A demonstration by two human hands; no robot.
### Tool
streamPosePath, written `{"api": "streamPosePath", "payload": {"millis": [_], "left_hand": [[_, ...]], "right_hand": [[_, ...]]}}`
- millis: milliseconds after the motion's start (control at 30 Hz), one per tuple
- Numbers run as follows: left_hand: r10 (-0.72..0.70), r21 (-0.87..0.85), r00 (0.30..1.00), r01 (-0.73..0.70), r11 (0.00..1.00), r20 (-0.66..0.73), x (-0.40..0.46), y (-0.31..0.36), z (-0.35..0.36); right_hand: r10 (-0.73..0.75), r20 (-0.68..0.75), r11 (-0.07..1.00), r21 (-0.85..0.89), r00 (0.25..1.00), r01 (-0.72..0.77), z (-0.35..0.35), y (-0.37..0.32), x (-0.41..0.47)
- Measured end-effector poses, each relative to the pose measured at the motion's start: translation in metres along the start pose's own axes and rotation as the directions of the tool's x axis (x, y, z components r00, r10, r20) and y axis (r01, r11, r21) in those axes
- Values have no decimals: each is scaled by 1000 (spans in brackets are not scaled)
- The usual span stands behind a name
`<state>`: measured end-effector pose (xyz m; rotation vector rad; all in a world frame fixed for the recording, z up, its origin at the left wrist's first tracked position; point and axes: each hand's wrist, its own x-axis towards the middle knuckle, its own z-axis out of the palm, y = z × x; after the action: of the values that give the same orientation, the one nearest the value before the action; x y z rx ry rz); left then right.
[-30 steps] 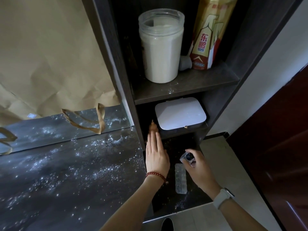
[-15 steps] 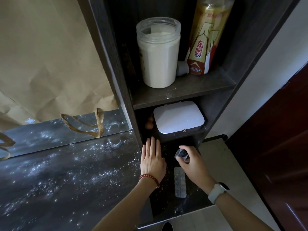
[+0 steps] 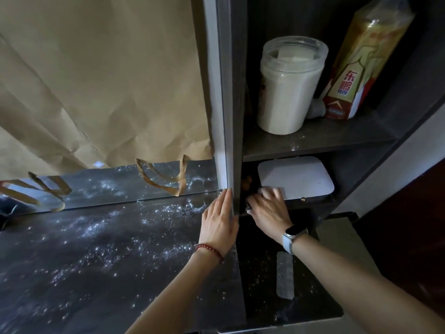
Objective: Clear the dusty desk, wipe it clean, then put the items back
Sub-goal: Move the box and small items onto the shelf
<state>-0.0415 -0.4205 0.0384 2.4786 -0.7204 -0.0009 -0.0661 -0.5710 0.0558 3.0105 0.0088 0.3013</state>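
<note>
The dark desk top [image 3: 96, 249] is speckled with white dust. My left hand [image 3: 218, 220] lies flat and open at the desk's right end, fingertips against the shelf unit's upright post [image 3: 225, 116]. My right hand [image 3: 267, 208] is closed around a small dark, partly clear object, mostly hidden by the fingers, and reaches into the low compartment beside a white box [image 3: 296, 179]. A small brown item [image 3: 246, 183] sits deep in that compartment. A clear pill strip [image 3: 284, 276] lies on the lower dark surface under my right forearm.
A white jar [image 3: 286, 85] and a gold-red bottle [image 3: 356, 68] stand on the upper shelf [image 3: 313, 141]. A large brown paper bag [image 3: 103, 80] leans at the desk's back, its handles [image 3: 166, 177] hanging over a mirror strip. A dark red door is at the right.
My right hand moved forward from above the pill strip into the low compartment with the small object. My left hand shifted left and forward against the post. The camera came closer.
</note>
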Motion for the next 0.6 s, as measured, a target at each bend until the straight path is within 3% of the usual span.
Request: {"api": "streamPosePath", "payload": {"millis": [133,233,300,433,600], "left_hand": [[1,-64,999,2,998,39,2,7,6],[1,-85,998,4,996,57,-1,7,8],[0,-89,998,5,996,60,-1,7,8],[7,-74,997,-1,997,79,-2,6,6],[11,-70,995,-5,998,97,-7,5,7]], "right_hand": [[80,39,997,4,996,-80,1,0,2],[121,-24,993,1,992,-121,4,-3,-9],[89,-60,996,25,994,-88,14,-7,-25],[44,79,999,-1,996,-44,29,-12,-49],[15,82,999,34,997,-17,27,-8,-41]]}}
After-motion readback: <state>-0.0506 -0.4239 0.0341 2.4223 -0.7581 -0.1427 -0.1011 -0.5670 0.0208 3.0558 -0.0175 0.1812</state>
